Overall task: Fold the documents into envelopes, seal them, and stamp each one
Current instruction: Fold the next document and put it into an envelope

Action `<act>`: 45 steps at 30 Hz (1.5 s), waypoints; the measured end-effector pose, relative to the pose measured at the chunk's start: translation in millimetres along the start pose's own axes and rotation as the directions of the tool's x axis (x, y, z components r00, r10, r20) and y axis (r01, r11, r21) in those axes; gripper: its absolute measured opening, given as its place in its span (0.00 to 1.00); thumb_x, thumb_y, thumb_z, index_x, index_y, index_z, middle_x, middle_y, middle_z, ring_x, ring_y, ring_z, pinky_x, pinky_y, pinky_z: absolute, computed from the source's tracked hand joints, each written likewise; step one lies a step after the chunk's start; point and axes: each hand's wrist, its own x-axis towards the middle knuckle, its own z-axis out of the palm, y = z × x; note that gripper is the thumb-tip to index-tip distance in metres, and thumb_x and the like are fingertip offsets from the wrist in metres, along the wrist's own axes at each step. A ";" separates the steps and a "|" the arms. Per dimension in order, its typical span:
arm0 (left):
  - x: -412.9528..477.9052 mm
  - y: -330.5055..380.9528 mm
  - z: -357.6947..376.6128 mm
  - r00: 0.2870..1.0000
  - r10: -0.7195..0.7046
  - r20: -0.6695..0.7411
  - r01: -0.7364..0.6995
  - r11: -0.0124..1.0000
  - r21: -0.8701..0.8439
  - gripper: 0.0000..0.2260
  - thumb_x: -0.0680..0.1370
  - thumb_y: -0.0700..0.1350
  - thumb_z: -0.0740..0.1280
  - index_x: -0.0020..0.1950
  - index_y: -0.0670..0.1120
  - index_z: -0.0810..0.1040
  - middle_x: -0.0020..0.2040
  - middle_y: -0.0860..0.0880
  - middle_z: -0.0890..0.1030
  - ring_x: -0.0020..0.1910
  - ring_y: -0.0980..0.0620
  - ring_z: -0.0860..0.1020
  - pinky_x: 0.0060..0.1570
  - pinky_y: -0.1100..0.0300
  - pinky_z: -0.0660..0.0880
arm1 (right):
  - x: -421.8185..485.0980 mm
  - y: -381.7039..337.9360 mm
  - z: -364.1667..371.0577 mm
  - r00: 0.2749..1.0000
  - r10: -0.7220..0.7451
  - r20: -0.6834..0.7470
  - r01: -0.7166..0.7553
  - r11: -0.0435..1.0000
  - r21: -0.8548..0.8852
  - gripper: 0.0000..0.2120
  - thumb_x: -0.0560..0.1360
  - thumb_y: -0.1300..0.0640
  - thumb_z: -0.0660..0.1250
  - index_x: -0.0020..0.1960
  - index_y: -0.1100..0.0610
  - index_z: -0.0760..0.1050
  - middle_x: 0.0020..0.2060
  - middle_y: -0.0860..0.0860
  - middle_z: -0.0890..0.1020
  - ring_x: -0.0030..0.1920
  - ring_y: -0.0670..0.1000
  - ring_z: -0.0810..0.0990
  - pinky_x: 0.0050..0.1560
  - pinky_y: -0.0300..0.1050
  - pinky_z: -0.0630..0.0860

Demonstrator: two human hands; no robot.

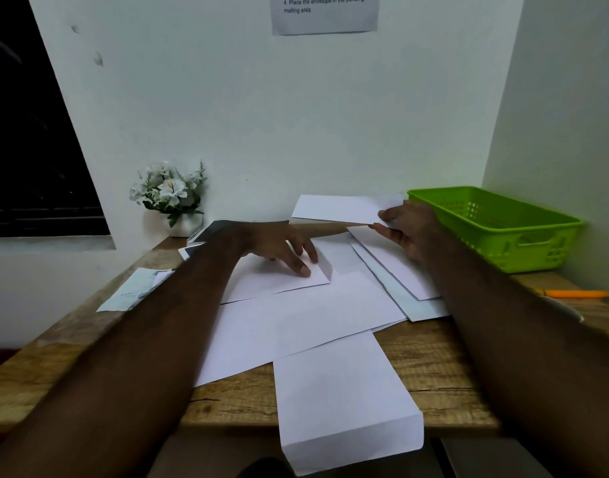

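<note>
On the desk [434, 367], left hand [278, 244] presses paper [261, 281] flat-fingered; right hand [411, 225] pinches an envelope [337, 208].

Dim, flat indoor light, soft shadows, wide-angle stretching at the edges, slight overall softness.

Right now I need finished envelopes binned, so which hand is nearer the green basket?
Right. The right hand holds an envelope beside the green basket; the left hand presses papers farther left.
</note>
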 end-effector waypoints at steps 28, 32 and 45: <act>-14.7 39.7 0.6 0.996 0.052 0.070 -0.064 0.981 0.182 0.25 0.70 0.50 0.79 0.65 0.51 0.76 0.48 0.74 0.59 0.58 0.56 0.67 0.51 0.67 0.66 | -2.1 0.8 -0.7 0.999 0.020 0.036 -0.017 0.997 -0.078 0.09 0.72 0.75 0.68 0.45 0.62 0.78 0.45 0.56 0.83 0.45 0.56 0.83 0.38 0.47 0.84; -7.0 31.0 1.1 0.996 0.068 0.051 -0.078 0.975 0.209 0.24 0.69 0.52 0.80 0.62 0.52 0.77 0.53 0.77 0.61 0.56 0.60 0.68 0.45 0.77 0.64 | -3.8 -0.3 -0.1 0.999 0.020 0.027 -0.017 0.997 -0.080 0.09 0.72 0.75 0.69 0.44 0.62 0.78 0.44 0.56 0.82 0.44 0.56 0.83 0.40 0.48 0.85; -5.9 12.8 -5.1 0.985 0.011 -0.170 0.013 0.991 0.135 0.31 0.61 0.58 0.83 0.57 0.56 0.71 0.54 0.58 0.74 0.52 0.53 0.73 0.46 0.56 0.70 | 2.8 -11.1 0.0 0.988 0.009 -0.156 -0.039 0.980 -0.195 0.09 0.72 0.69 0.69 0.43 0.57 0.72 0.37 0.57 0.75 0.35 0.56 0.77 0.22 0.35 0.69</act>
